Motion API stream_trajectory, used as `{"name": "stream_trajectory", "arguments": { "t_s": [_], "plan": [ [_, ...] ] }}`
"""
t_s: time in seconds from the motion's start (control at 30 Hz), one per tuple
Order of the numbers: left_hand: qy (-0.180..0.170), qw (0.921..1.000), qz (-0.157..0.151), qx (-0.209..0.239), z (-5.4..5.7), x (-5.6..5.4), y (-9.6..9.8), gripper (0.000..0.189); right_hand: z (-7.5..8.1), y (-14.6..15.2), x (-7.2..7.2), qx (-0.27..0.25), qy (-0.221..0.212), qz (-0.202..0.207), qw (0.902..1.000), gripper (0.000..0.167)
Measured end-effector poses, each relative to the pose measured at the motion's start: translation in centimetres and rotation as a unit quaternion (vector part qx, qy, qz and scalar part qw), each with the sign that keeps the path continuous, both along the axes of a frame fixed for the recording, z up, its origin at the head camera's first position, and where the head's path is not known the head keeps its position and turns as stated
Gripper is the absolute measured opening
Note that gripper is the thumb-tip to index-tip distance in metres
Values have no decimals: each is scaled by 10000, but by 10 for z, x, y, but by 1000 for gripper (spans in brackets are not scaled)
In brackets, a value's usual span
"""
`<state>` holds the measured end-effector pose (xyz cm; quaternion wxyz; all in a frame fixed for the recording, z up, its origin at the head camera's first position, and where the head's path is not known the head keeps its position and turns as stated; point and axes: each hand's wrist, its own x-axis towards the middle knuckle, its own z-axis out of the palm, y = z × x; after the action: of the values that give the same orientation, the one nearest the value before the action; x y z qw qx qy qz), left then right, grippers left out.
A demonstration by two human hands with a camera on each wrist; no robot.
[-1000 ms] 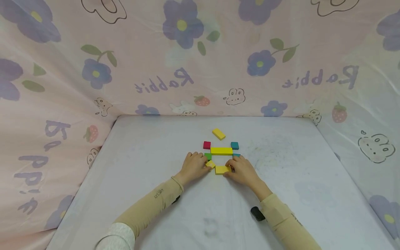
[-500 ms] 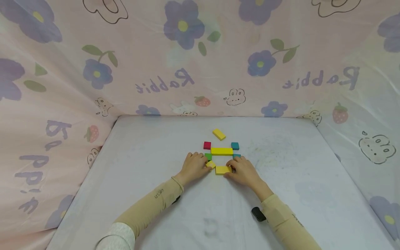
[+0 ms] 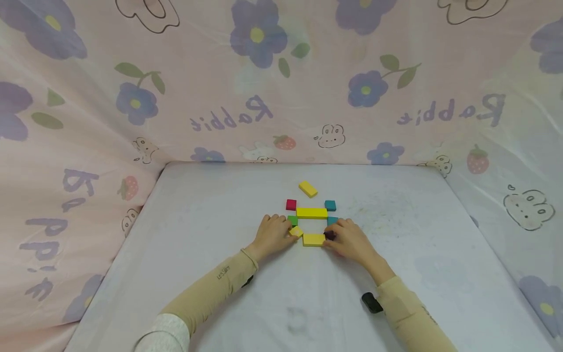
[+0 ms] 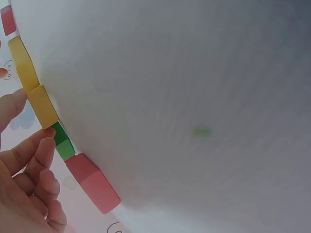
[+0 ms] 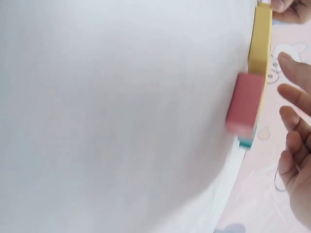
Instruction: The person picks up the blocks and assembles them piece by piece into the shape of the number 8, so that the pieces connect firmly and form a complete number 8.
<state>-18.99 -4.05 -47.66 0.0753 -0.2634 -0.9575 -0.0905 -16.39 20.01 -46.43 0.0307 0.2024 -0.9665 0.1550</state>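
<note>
My left hand [image 3: 272, 234] pinches a small yellow block [image 3: 296, 231] between thumb and forefinger; the left wrist view shows that yellow block [image 4: 43, 108] touching a green block [image 4: 64, 141]. My right hand [image 3: 350, 239] is beside the near yellow block [image 3: 313, 240]. A dark red block [image 3: 329, 235] shows at that block's right end, partly hidden by my fingers. In the right wrist view, my right fingers [image 5: 294, 99] are spread apart, with a gap between them and the red block [image 5: 247, 99].
Behind the hands lie a long yellow block [image 3: 311, 213], a red block [image 3: 291, 205] and two teal blocks, the farther one [image 3: 330, 205] at the right. A loose yellow block [image 3: 308, 188] lies farther back, slanted. Printed cloth [image 3: 308, 88] walls the white table [image 3: 211, 205].
My right hand has drawn back to the right from the near yellow block, and the dark red block has come into sight. My left hand has stayed in place.
</note>
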Motion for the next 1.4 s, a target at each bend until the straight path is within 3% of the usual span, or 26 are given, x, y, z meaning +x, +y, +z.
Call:
{"name": "stream_trajectory", "arguments": {
  "t_s": [0.4,0.63,0.93,1.27,1.4],
  "plan": [
    [-165,9998,57,41,-2,0,-1,33,5,30,7,-155,-571,-133,9982,26],
    [-112,9999,40,-10,-2,0,-1,34,7,37,9,-229,-995,10,9948,24],
    [-46,10000,15,-28,-1,0,-2,35,5,43,10,-319,-977,359,9941,19],
    [-126,9999,-12,-105,1,1,-2,36,6,50,5,-246,-1194,-83,9925,18],
    [-128,9998,-1,-136,1,1,-3,36,6,55,1,-187,-1099,-304,9933,19]
  ]
}}
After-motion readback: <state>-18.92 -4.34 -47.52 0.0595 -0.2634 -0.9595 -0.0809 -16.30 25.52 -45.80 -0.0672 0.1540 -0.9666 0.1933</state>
